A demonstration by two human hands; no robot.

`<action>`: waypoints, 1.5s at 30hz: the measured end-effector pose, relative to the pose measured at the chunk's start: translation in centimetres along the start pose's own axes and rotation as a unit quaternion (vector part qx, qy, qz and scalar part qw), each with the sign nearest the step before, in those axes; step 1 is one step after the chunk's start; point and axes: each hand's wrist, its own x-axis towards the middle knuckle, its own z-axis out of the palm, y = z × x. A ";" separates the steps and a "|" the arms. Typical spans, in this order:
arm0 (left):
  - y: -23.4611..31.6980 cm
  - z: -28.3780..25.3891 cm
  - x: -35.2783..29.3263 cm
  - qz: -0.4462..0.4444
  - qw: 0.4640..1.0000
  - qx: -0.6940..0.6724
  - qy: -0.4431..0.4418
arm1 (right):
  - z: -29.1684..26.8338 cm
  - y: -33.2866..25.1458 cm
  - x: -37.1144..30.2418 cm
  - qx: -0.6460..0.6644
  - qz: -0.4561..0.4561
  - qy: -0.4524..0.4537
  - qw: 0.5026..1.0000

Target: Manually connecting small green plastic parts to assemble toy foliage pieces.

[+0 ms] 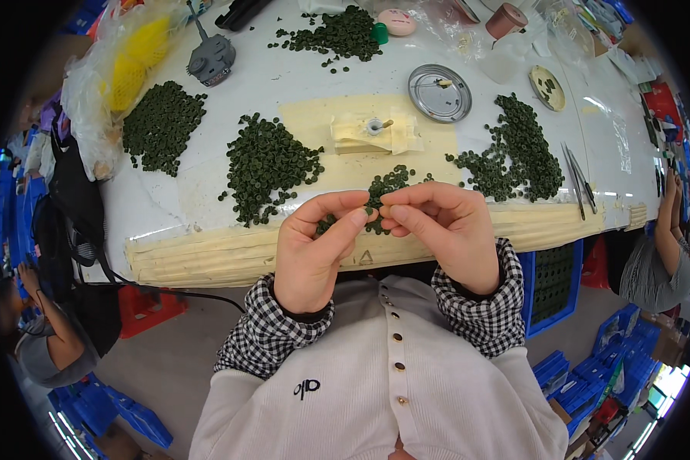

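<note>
My left hand [314,245] and my right hand [454,230] meet over the table's near edge, thumbs and forefingers pinched together. A small dark green round part [369,210] shows at the left fingertips. Whatever the right fingertips pinch is too small to make out. Just beyond and partly behind my fingers lies a small heap of similar green parts [391,180]. A larger heap of green parts [272,165] is to the left, and another spread of them [525,153] to the right. Past my hands stands a tape-wrapped block [353,144] with a small metal post in it.
Tweezers [576,180] lie at the right. A round metal lid [440,92] and a cream dish [548,88] sit farther back. At the far left are a grey model turret [211,61] and a plastic bag [92,115]. Yellowish tape [207,257] covers the near edge.
</note>
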 end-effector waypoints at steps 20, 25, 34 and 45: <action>1.8 -2.3 0.8 0.109 0.979 -0.149 0.092 | -0.2 -0.2 0.6 0.068 0.061 0.006 0.996; 2.7 -1.5 0.0 0.094 0.975 -0.176 0.098 | -0.2 0.0 0.5 0.047 0.047 0.017 0.998; 1.5 -2.0 -0.2 -0.063 0.970 -0.212 -0.103 | -0.3 -0.1 0.4 0.040 0.027 0.034 0.998; 1.3 0.2 0.1 -0.097 0.989 -0.107 -0.033 | -0.6 -0.2 0.4 0.026 0.035 0.016 0.999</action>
